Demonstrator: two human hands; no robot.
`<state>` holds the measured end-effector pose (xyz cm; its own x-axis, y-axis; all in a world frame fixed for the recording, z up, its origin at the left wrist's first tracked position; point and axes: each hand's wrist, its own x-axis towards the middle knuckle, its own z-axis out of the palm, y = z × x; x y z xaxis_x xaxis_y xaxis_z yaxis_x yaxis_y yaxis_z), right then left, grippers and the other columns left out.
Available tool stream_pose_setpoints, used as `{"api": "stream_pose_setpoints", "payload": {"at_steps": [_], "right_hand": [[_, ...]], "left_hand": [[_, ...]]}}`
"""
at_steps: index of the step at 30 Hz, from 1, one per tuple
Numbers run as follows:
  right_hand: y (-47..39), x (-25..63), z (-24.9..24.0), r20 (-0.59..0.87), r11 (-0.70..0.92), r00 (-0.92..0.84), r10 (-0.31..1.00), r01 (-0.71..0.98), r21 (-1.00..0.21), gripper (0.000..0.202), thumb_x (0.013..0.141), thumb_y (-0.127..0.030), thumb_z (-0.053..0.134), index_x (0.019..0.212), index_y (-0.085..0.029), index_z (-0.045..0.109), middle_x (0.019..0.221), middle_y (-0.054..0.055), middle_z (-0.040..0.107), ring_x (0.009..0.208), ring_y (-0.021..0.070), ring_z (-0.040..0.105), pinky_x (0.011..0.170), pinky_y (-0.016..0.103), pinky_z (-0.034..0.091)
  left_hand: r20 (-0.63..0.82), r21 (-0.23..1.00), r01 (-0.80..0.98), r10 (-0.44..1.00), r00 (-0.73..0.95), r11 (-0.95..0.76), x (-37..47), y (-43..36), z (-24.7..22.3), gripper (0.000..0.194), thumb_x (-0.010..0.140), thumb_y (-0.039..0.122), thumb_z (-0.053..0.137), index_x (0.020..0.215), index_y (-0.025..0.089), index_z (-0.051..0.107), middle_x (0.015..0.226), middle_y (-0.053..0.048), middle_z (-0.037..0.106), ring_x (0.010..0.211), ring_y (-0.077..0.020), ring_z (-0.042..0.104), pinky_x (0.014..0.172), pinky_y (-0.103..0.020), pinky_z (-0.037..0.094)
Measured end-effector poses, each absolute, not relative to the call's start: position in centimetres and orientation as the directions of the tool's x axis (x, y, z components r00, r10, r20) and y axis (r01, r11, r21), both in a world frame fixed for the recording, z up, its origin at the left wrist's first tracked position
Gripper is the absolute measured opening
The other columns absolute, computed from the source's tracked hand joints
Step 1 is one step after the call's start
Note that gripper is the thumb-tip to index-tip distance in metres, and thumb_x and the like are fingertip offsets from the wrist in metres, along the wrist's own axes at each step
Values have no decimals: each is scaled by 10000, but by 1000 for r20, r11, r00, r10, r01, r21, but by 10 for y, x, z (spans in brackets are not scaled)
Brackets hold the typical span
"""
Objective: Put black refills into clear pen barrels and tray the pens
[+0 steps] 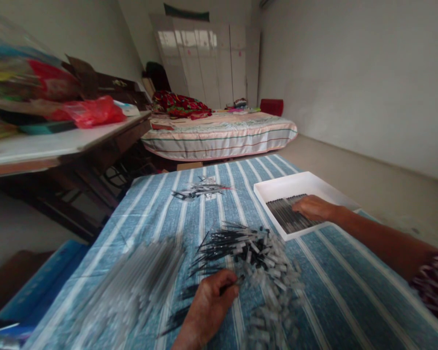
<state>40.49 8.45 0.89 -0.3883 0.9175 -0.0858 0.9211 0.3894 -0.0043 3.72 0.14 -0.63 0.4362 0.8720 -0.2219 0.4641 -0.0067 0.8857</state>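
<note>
My left hand [213, 299] is closed in a pinch at the near middle of the table. A small dark-tipped piece shows at its fingertips, too blurred to name. Just beyond it lies a heap of thin black pen refills [219, 243]. Small translucent and white caps [273, 265] spread to its right. A blurred bundle of clear pen barrels [138, 277] lies left of this hand. My right hand [314, 208] reaches into a white box [314, 182], its fingers bunched on a row of grey pens [286, 214]. Whatever those fingers grip is hidden.
Another small pile of dark and grey thin pieces [200, 190] lies toward the table's far side. The striped blue cloth [149, 204] covers the table. On the left stands a desk [76, 141] with a red plastic bag [98, 112]; a bed [222, 136] stands beyond.
</note>
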Motion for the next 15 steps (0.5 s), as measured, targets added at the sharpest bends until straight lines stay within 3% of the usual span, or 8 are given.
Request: {"api": "stream_pose_setpoints", "payload": {"at_steps": [11,15], "right_hand": [[71,389,23,-21,350,-349,937,935,59,219,836,-158,425,784,-171,637,805,81,688,746,184,618,628,246,358],[37,341,30,104,461,-452,886,883,-89,202,864,-224,441,824,-192,636,772,42,677,716,153,605,623,228,360]], "left_hand": [[-205,911,412,882,424,13,37,1,-4,67,710,193,536,653,161,551,557,41,445,543,-100,396,516,-211,295],[-249,942,313,878,408,122,40,-1,3,76,697,235,580,682,161,572,547,44,459,522,-95,395,489,-208,295]]}}
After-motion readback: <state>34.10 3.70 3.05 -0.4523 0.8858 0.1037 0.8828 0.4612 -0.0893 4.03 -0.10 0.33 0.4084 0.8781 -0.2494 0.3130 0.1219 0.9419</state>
